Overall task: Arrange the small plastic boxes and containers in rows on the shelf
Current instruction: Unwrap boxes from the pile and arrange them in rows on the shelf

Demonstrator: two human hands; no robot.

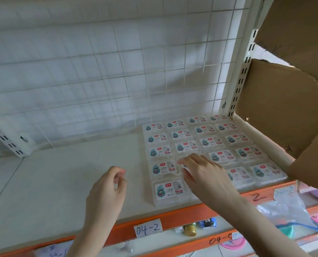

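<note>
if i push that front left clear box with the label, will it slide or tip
The front left box looks low and flat, so it should slide rather than tip. Its clear plastic on the smooth shelf probably slips easily. It seems light, so a push may also nudge the neighbouring box behind it.

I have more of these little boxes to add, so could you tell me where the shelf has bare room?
The shelf is bare across its left and middle, from the wire grid back forward to the orange front edge, left of the plastic boxes. The right side is crowded: the boxes fill it in rows up to the cardboard box, with the right hand over them.
</note>
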